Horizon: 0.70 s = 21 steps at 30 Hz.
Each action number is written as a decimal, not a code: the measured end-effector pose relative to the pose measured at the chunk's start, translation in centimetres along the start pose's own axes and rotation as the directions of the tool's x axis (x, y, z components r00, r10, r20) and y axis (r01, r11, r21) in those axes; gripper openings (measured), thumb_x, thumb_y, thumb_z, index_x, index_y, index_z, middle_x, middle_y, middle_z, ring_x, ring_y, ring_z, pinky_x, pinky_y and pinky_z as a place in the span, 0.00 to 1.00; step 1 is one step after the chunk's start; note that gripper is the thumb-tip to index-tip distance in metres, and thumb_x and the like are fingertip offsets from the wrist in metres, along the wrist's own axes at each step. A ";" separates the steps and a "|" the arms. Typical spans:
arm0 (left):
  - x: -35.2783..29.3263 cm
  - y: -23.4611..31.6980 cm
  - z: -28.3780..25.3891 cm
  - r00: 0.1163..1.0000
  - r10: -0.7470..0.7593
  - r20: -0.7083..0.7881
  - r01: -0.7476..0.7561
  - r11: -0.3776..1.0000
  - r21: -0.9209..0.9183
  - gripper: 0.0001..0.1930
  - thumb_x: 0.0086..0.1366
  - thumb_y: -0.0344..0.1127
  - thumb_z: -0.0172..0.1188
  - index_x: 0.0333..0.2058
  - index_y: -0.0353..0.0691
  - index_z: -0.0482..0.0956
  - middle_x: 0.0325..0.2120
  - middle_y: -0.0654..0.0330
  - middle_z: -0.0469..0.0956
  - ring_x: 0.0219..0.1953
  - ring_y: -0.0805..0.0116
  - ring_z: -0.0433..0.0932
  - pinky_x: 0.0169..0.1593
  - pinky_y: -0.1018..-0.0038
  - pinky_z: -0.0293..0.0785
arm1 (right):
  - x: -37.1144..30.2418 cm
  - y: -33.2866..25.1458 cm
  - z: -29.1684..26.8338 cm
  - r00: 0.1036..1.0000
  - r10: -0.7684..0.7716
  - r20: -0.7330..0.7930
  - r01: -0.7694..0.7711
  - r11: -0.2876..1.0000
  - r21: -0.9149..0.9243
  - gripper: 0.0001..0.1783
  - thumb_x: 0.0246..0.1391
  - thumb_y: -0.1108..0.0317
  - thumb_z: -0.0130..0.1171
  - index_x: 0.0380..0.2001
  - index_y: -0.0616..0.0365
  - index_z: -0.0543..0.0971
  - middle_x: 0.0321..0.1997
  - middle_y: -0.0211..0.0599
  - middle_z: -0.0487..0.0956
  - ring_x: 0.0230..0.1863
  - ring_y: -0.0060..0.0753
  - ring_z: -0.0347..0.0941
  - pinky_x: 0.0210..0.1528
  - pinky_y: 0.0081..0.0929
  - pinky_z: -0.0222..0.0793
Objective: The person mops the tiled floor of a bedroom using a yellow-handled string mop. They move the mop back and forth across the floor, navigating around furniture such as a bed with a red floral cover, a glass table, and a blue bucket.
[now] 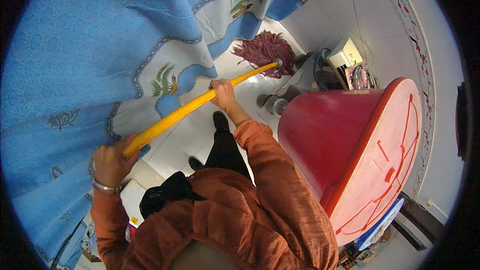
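Note:
A mop with a long yellow handle (185, 110) slants from the lower left up to the far side. Its purple-brown string head (265, 54) lies spread on the white tiled floor, close to the wall corner. My left hand (111, 164), with a bracelet at the wrist, is wrapped round the upper end of the handle. Further along, near the handle's middle, my right hand (223, 94) grips it too. The fingers of both hands are closed on the handle. Beside the mop hangs a blue and white patterned curtain (100, 45), its hem next to the handle.
A large red tub-shaped container (330, 130) with a pale pink top stands at my right. Beyond it are a dark round object (324, 70), a white box (346, 53) and a coiled cable (364, 77) by the tiled wall. My shoes (220, 121) are on the floor below.

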State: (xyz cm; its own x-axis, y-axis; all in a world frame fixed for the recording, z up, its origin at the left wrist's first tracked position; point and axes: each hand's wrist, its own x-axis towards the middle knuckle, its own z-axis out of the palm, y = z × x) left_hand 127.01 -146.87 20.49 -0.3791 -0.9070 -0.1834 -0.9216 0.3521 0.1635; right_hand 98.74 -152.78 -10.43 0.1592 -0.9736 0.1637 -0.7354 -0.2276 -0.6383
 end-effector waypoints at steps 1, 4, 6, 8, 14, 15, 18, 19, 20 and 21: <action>0.5 0.0 1.3 1.000 -0.017 -0.011 0.016 1.000 -0.010 0.20 0.43 0.40 0.67 0.39 0.50 0.79 0.18 0.56 0.77 0.19 0.56 0.75 0.24 0.64 0.70 | -0.2 1.2 0.0 1.000 -0.004 -0.003 0.004 1.000 -0.016 0.10 0.32 0.66 0.62 0.19 0.55 0.72 0.21 0.41 0.75 0.27 0.46 0.70 0.36 0.38 0.63; 1.0 1.0 4.2 0.998 -0.033 -0.049 0.031 0.999 -0.042 0.21 0.44 0.43 0.67 0.41 0.53 0.78 0.17 0.57 0.76 0.19 0.56 0.75 0.24 0.63 0.70 | -0.5 3.9 -0.4 1.000 -0.005 0.016 0.006 0.997 -0.079 0.10 0.32 0.67 0.62 0.18 0.55 0.71 0.20 0.40 0.74 0.27 0.46 0.70 0.36 0.38 0.63; 0.3 2.1 6.0 0.997 -0.060 -0.040 0.058 0.997 -0.047 0.21 0.45 0.44 0.66 0.42 0.53 0.77 0.17 0.56 0.76 0.19 0.56 0.75 0.25 0.63 0.70 | -0.2 5.0 -0.5 0.998 0.002 0.066 0.006 0.992 -0.129 0.10 0.32 0.67 0.62 0.19 0.55 0.71 0.20 0.40 0.74 0.27 0.46 0.70 0.36 0.38 0.63; -1.0 2.7 7.6 0.994 -0.106 -0.008 0.105 0.994 -0.038 0.22 0.46 0.44 0.65 0.43 0.53 0.76 0.18 0.56 0.76 0.20 0.55 0.76 0.25 0.63 0.71 | -0.6 5.8 0.6 0.997 -0.072 0.043 0.076 0.991 -0.112 0.09 0.32 0.67 0.62 0.18 0.55 0.72 0.19 0.40 0.74 0.27 0.46 0.70 0.34 0.39 0.63; -9.8 1.4 8.0 0.952 -0.259 0.161 0.286 0.942 -0.174 0.26 0.46 0.40 0.65 0.47 0.50 0.73 0.20 0.53 0.77 0.22 0.52 0.76 0.27 0.61 0.72 | -2.3 0.3 5.5 0.976 -0.194 0.098 0.201 0.977 -0.069 0.08 0.31 0.68 0.60 0.17 0.55 0.71 0.20 0.38 0.74 0.27 0.46 0.69 0.35 0.39 0.63; -11.9 0.3 7.9 0.949 -0.271 0.162 0.301 0.931 -0.208 0.26 0.46 0.39 0.66 0.47 0.50 0.73 0.20 0.52 0.77 0.22 0.52 0.76 0.27 0.61 0.72 | -3.1 -1.7 6.4 0.974 -0.202 0.106 0.208 0.977 -0.054 0.08 0.30 0.68 0.60 0.16 0.55 0.70 0.19 0.38 0.73 0.26 0.45 0.69 0.35 0.38 0.63; -17.7 -1.9 5.7 0.934 -0.314 0.173 0.349 0.908 -0.233 0.25 0.45 0.37 0.66 0.46 0.49 0.74 0.20 0.52 0.77 0.22 0.51 0.76 0.27 0.61 0.72 | -6.3 -7.8 10.2 0.958 -0.272 0.089 0.274 0.961 -0.016 0.09 0.31 0.66 0.59 0.17 0.54 0.69 0.19 0.37 0.72 0.26 0.43 0.69 0.34 0.37 0.61; -19.9 -2.5 5.2 0.928 -0.326 0.181 0.362 0.903 -0.230 0.25 0.45 0.36 0.66 0.45 0.48 0.74 0.21 0.52 0.77 0.22 0.51 0.76 0.28 0.61 0.72 | -7.6 -10.0 11.3 0.951 -0.297 0.089 0.298 0.955 0.007 0.10 0.30 0.66 0.59 0.17 0.54 0.69 0.19 0.37 0.72 0.27 0.43 0.69 0.34 0.36 0.61; -22.9 -3.5 5.3 0.898 -0.399 0.185 0.438 0.853 -0.284 0.22 0.44 0.34 0.65 0.43 0.45 0.76 0.22 0.51 0.77 0.23 0.50 0.76 0.29 0.63 0.73 | -8.9 -12.4 12.3 0.942 -0.322 0.089 0.321 0.947 0.029 0.10 0.30 0.66 0.59 0.18 0.54 0.69 0.19 0.37 0.72 0.27 0.42 0.68 0.34 0.36 0.61; -25.9 -4.3 5.1 0.864 -0.455 0.217 0.502 0.814 -0.293 0.22 0.44 0.32 0.65 0.42 0.44 0.76 0.23 0.51 0.78 0.24 0.51 0.77 0.29 0.65 0.73 | -10.2 -15.2 13.1 0.936 -0.339 0.093 0.336 0.941 0.052 0.10 0.30 0.65 0.59 0.18 0.54 0.70 0.20 0.37 0.72 0.27 0.42 0.69 0.34 0.36 0.60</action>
State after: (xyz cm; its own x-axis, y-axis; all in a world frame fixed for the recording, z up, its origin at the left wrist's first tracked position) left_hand 140.33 -123.75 19.59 0.0732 -0.8936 -0.4429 -0.9156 -0.2363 0.3254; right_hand 116.94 -139.67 -12.29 0.4600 -0.8358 0.2996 -0.6040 -0.5419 -0.5844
